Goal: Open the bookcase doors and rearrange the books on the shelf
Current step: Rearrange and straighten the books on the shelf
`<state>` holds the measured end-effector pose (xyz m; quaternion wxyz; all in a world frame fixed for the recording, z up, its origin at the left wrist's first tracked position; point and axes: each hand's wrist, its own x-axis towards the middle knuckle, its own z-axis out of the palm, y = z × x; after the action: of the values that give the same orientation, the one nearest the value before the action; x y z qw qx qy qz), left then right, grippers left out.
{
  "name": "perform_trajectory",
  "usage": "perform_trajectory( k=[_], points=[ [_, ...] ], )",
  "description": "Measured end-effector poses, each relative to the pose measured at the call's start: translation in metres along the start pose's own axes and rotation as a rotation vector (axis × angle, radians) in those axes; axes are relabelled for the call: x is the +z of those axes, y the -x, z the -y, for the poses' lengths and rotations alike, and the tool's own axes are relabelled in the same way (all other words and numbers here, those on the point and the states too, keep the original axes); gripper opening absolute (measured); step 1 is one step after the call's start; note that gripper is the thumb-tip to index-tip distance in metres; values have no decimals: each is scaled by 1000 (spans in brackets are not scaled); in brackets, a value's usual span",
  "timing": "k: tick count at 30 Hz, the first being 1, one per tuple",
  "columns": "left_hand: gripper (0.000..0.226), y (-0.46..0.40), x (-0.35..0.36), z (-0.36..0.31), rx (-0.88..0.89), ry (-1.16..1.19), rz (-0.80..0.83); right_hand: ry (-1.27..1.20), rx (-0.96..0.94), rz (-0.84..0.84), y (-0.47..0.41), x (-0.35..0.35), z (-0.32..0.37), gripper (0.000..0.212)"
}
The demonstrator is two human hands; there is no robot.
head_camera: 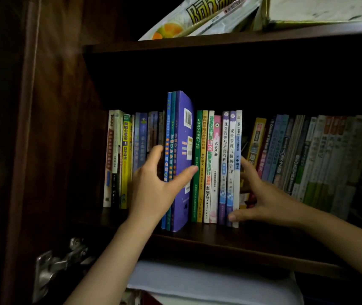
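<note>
- Purple and blue tall books (176, 159) stand on the middle shelf (219, 237), pulled a bit forward from the row.
- The left hand (156, 186) holds these tall books. Its fingers (157, 153) go round the left side and its thumb lies across the purple cover, so this grip is clamped on them.
- Next to them stands a group of thinner books (217, 168), green, yellow, pink, purple and white.
- The right hand (261, 194) is at the right end of that group. Its fingers reach behind the white book (237, 164) and its thumb rests low on the front. The fingers look fairly straight, so this grip is apart and pressing, not closed tight.
- More books (312, 155) lean to the right, with a gap between them and the white book.
- Other books (122, 159) stand at the left end of the shelf.
- The dark wood door (43, 128) is swung open, and its metal hinge (54, 265) shows low down.
- I think the doors are done and the sorting step is going on now.
- The next move likely needs both hands to push the books together or lift the tall ones out. The leaning books could fall into the gap, so the move should be slow.
- A magazine (197, 16) lies flat on the shelf above.
</note>
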<state>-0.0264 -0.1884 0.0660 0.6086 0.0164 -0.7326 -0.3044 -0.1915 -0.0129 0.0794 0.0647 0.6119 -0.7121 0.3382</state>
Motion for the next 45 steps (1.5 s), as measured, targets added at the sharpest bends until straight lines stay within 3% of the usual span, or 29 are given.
perform_trajectory(
  k=[2,7,15,21,26,32,35,41,45],
  points=[
    [86,3,-3,3,-77,11,49,7,-1,0,0,0,1,127],
    [53,19,-4,-13,-37,-85,2,10,-1,-2,2,1,7,127],
    [53,43,-32,-38,17,-123,-200,32,21,-10,5,1,12,123],
    [48,67,-59,-64,74,-73,-237,32,40,-35,10,-7,23,106],
    [47,76,-85,-83,117,-35,-271,-33,72,-92,13,-9,34,105],
    [47,72,-94,-107,165,23,-272,-45,-43,-189,17,1,55,98],
    [45,70,-82,-116,175,51,-257,-130,-148,-287,23,4,71,90],
    [42,61,-40,-129,186,185,-226,-572,-168,-217,39,-2,90,71],
    [37,58,-6,-133,167,272,-188,-599,-106,-359,54,-20,78,84]
  ],
)
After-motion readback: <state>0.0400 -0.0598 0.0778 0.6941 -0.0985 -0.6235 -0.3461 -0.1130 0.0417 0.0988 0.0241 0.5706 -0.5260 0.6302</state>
